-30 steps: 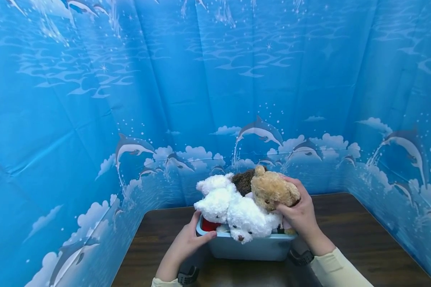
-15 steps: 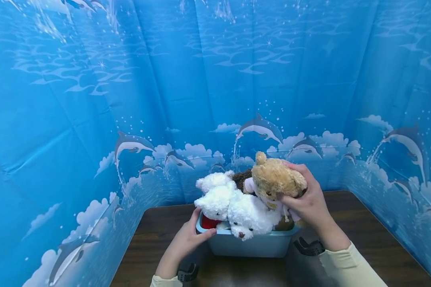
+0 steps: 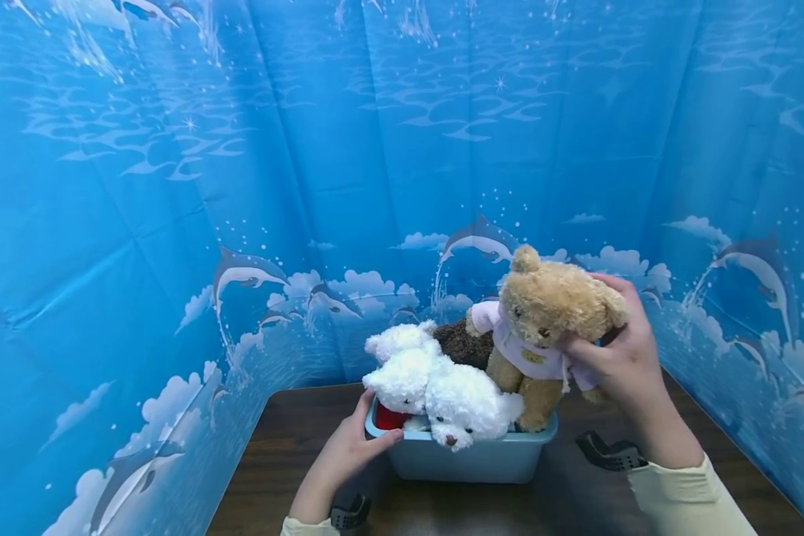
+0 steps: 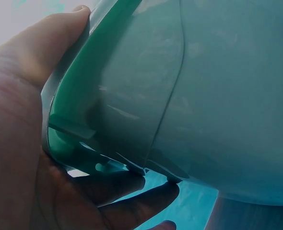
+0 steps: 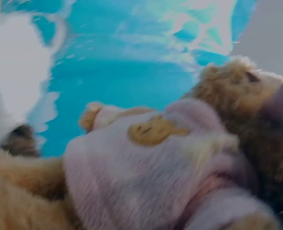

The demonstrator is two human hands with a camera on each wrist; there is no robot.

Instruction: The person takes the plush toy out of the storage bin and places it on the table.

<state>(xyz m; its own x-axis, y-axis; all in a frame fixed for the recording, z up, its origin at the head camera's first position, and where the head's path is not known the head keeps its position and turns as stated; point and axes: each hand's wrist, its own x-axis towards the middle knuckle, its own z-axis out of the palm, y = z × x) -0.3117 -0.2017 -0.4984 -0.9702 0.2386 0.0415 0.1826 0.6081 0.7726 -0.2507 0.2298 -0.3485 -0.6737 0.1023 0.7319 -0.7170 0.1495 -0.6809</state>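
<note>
My right hand grips a tan teddy bear by the side of its head, thumb in front. The bear wears a pale pink hoodie with a small bear patch, and its legs overlap the right end of a light blue plastic tub. My left hand holds the tub's left rim; in the left wrist view the thumb lies over the rim and the fingers reach underneath it. White plush bears fill the tub's left and middle, one beside something red. Behind them shows dark brown plush.
The tub stands on a dark wood table. A blue curtain printed with dolphins surrounds the table at the back and both sides. Dark bands are strapped at both wrists.
The right hand has lifted the tan bear up and to the right, bringing its hoodie and legs into sight. The left hand keeps its hold on the tub's rim.
</note>
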